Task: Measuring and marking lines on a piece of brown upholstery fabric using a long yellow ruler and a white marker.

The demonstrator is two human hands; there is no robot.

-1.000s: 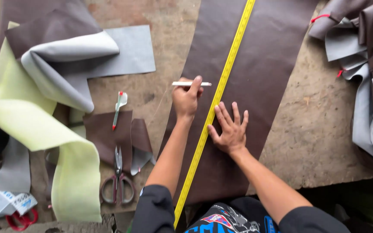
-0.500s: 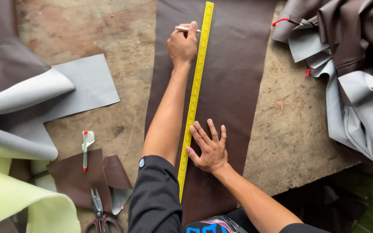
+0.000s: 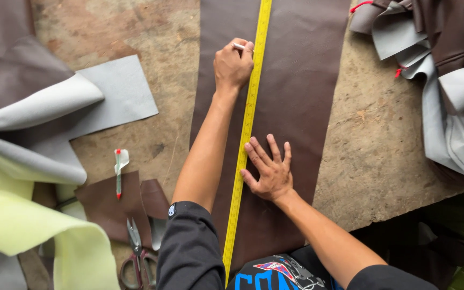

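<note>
A worn, mottled brown worktable (image 3: 135,32) fills the head view, littered with offcuts. A long strip of dark brown leather (image 3: 302,86) runs from the near edge away to the far edge, and along it lies a yellow tape measure (image 3: 249,113), its long axis running near to far with a slight lean to the right at the far end.

The left hand (image 3: 233,65) is stretched well out, closed around a small white marker (image 3: 239,46) whose tip sits just at the tape's left edge. The right hand (image 3: 268,171) is nearer the body, open and flat with fingers spread, pressing the leather just right of the tape, its thumb touching the tape's edge. So the tape passes between the two hands, the left being the farther one.

To the left lie grey-backed leather pieces (image 3: 108,99), pale yellow foam (image 3: 33,225), a red-and-white pen (image 3: 118,172) and scissors (image 3: 135,252). At the far right sits a heap of grey and brown leather (image 3: 447,80).
</note>
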